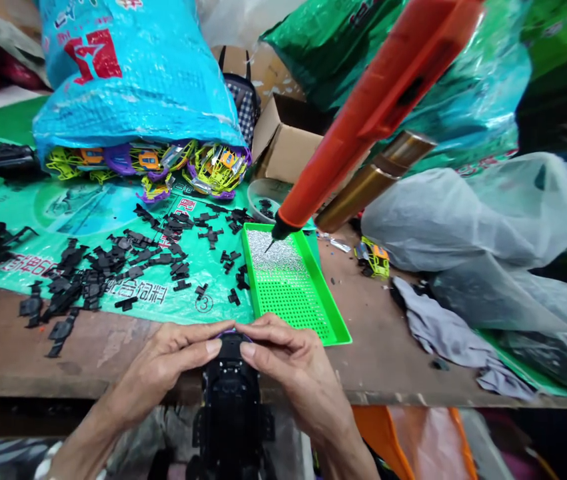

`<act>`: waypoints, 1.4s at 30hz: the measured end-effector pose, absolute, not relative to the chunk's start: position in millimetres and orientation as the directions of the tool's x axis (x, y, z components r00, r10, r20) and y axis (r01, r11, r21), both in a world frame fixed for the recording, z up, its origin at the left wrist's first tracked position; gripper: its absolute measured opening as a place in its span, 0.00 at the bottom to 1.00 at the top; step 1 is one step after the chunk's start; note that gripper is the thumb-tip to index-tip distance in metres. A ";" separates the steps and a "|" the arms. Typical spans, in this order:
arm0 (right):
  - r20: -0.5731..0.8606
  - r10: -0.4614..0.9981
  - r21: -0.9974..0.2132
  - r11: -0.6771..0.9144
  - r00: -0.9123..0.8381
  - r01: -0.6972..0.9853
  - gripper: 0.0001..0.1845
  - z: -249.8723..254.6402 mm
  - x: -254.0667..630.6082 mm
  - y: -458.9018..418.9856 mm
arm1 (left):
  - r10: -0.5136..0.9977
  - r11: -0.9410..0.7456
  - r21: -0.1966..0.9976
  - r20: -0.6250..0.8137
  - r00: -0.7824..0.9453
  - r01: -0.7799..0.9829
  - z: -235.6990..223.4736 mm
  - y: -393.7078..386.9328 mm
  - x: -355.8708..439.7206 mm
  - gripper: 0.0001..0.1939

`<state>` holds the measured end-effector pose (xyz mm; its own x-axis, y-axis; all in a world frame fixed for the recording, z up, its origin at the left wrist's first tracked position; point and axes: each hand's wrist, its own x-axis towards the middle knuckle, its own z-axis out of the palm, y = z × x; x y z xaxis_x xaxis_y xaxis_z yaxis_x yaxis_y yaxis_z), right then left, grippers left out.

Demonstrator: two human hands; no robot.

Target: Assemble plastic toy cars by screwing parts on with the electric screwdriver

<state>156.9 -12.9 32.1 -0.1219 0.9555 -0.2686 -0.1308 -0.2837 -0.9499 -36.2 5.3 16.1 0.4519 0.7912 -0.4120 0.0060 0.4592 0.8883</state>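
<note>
My left hand (163,363) and right hand (291,363) had thumbs and fingers pressed on the end of the black toy chassis (231,407), held at the bench's (363,313) near edge, just below the green tray (291,287) of small screws (273,250).

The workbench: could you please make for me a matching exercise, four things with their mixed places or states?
1. orange electric screwdriver
2. green tray
3. black toy-car chassis
4. blue sack

A. held by left hand and right hand
B. yellow-green toy bodies at its mouth
C. slanting, tip down
D. holds small silvery pieces

Pairs: 1-C; 2-D; 3-A; 4-B
</note>
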 end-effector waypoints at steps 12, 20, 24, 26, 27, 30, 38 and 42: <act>-0.323 0.946 -0.931 -0.322 -0.020 -0.172 0.10 27.3 152.7 -5.6 | 0.887 0.353 0.936 -0.334 0.318 -0.002 12.8 2.5 -26.9 0.18; -0.348 0.937 -0.912 -0.345 -0.030 -0.222 0.16 30.1 155.1 -5.8 | 0.896 0.420 0.886 -0.371 0.244 -0.198 -2.0 7.3 -23.7 0.21; -0.100 0.961 -0.994 -0.109 0.259 0.020 0.20 45.7 177.6 9.0 | 0.916 0.396 0.909 -0.381 0.124 -0.133 -2.7 12.8 -20.1 0.23; 0.156 0.896 -0.980 0.086 0.416 0.182 0.25 58.8 189.4 28.6 | 0.918 0.394 0.912 -0.384 0.096 -0.114 -2.0 14.4 -17.5 0.23; 0.256 0.863 -0.957 0.163 0.435 0.238 0.31 65.8 193.2 40.9 | 0.920 0.391 0.913 -0.383 0.085 -0.120 -1.9 14.9 -16.1 0.23; 0.405 0.850 -0.903 0.313 0.337 0.296 0.53 85.7 193.5 81.0 | 0.921 0.391 0.906 -0.385 0.067 -0.160 -3.3 15.8 -11.8 0.22; 0.550 0.794 -0.833 0.498 0.258 0.242 0.42 126.5 173.3 143.1 | 0.833 0.498 0.834 -0.536 -0.134 -0.240 -7.9 12.1 -3.6 0.25; 0.564 0.819 -0.808 0.522 0.106 0.272 0.23 134.3 170.5 144.8 | 0.862 0.461 0.875 -0.481 -0.159 -0.150 -18.0 8.4 -9.6 0.22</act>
